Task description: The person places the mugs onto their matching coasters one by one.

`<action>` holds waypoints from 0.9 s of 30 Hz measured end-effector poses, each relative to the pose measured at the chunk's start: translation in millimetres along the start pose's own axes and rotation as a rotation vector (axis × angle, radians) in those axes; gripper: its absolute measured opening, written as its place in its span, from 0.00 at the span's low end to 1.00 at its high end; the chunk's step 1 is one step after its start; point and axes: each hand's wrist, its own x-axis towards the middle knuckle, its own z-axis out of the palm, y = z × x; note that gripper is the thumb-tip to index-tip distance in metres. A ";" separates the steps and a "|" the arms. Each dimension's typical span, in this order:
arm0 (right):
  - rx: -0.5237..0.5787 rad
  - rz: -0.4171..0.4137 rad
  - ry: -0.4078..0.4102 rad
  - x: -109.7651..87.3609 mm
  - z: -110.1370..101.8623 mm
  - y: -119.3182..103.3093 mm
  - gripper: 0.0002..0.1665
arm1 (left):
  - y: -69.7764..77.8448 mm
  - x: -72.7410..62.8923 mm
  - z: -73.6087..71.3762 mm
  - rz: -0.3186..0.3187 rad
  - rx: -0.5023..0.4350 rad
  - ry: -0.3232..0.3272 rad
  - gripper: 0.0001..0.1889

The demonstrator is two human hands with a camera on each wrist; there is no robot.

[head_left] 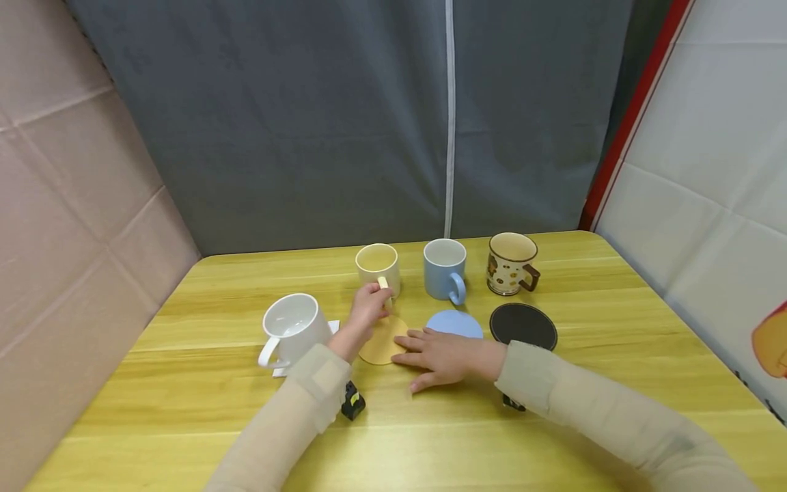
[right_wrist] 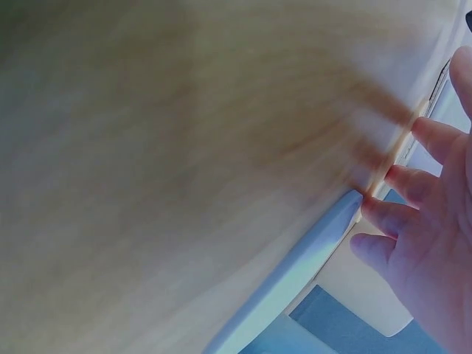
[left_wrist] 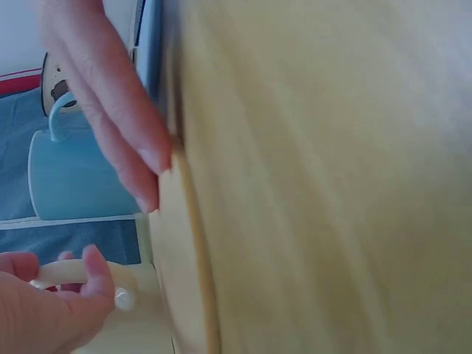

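My left hand (head_left: 367,307) pinches the handle of a pale yellow mug (head_left: 369,275), which stands upright behind a round yellow coaster (head_left: 376,347). In the left wrist view the thumb and fingers close round that handle (left_wrist: 65,273). My right hand (head_left: 447,357) lies palm down with its fingers spread, fingertips on the coaster's right edge. Just beyond these fingers is a round blue coaster (head_left: 456,322), partly covered by the hand. A light blue mug (head_left: 444,277) stands behind it, its handle turned toward me.
To the left, a large white mug (head_left: 302,331) sits on a white coaster (head_left: 334,326). At the right, a patterned mug with a brown handle (head_left: 510,266) stands behind a black round coaster (head_left: 522,324). A grey curtain (head_left: 307,123) hangs behind the wooden table (head_left: 154,383).
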 end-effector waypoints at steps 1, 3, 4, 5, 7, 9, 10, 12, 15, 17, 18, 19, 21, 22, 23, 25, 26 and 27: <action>-0.002 -0.001 0.000 -0.1 -0.3 0.1 0.37 | -0.1 0.4 0.7 0.002 -0.017 -0.007 0.03; -0.008 -0.005 0.001 0.3 -0.5 0.0 0.37 | -0.4 0.8 2.0 0.001 -0.055 -0.015 0.03; -0.011 -0.006 0.000 0.6 -0.5 -0.1 0.37 | -0.7 1.0 2.5 0.001 -0.071 -0.015 0.03; -0.011 -0.006 -0.001 0.8 -0.7 -0.4 0.37 | -1.0 1.2 3.0 0.002 -0.075 -0.014 0.03; -0.010 -0.006 -0.006 1.2 -0.9 -1.0 0.37 | -1.6 1.2 3.9 0.003 -0.089 -0.006 0.03; -0.007 0.001 -0.013 1.3 -1.0 -1.6 0.37 | -2.0 1.1 4.4 -0.001 -0.095 0.002 0.05; -0.005 0.004 -0.016 1.1 -1.2 -1.9 0.37 | -2.4 1.4 4.5 -0.002 -0.098 0.006 0.06; -0.003 0.009 -0.021 0.8 -1.5 -2.4 0.37 | -3.0 1.9 4.5 -0.004 -0.105 0.010 0.08; -0.001 0.013 -0.023 0.6 -1.3 -3.0 0.37 | -4.0 2.2 3.7 -0.012 -0.104 0.018 0.10; 0.000 0.013 -0.023 0.7 -1.2 -3.1 0.37 | -4.6 2.2 2.7 -0.013 -0.101 0.023 0.10; 0.001 0.013 -0.023 0.8 -1.1 -3.1 0.37 | -4.7 2.0 2.2 -0.014 -0.097 0.025 0.10; 0.001 0.013 -0.023 0.8 -1.0 -3.1 0.37 | -4.7 2.0 1.5 -0.014 -0.095 0.026 0.10; 0.002 0.013 -0.025 1.0 -0.7 -2.9 0.37 | -4.6 1.6 0.3 -0.011 -0.086 0.028 0.11; 0.001 0.013 -0.025 1.1 -0.6 -2.8 0.37 | -4.4 1.4 -0.3 -0.009 -0.081 0.028 0.11; -0.002 0.013 -0.025 1.2 -0.5 -2.7 0.37 | -4.1 1.3 -0.9 -0.011 -0.080 0.028 0.11; -0.008 0.014 -0.023 1.4 -0.3 -2.5 0.37 | -3.3 0.7 -2.2 -0.013 -0.074 0.028 0.12; -0.010 0.014 -0.023 1.4 -0.2 -2.5 0.37 | -2.7 0.1 -2.8 -0.013 -0.068 0.029 0.12; -0.012 0.013 -0.022 1.4 -0.2 -2.4 0.37 | -2.2 -0.3 -3.6 -0.015 -0.065 0.029 0.12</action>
